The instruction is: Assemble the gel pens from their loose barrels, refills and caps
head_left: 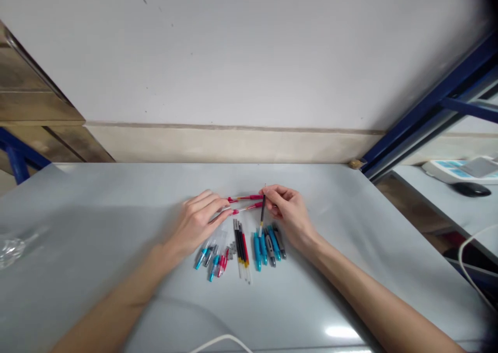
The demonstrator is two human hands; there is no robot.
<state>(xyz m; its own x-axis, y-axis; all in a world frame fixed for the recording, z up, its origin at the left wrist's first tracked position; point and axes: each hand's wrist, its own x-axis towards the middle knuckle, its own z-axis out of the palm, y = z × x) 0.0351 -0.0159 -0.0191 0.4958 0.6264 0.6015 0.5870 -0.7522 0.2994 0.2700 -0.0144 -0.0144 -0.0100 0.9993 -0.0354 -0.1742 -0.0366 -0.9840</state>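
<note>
A pen refill with a black ink column is pinched, close to upright, between the thumb and fingers of my right hand. My left hand has its thumb and forefinger closed at the left ends of the pink pens. One pink pen lies farther back; another pink pen lies just in front of it. Between my hands, several refills, black and red, lie side by side. Blue and grey pen grips form a row below my right hand. Clear pen barrels with coloured ends lie below my left hand.
Small grey parts sit beside the refills. Crumpled clear plastic lies at the far left of the grey table. A white cable shows at the front edge. To the right, a black mouse rests on another surface.
</note>
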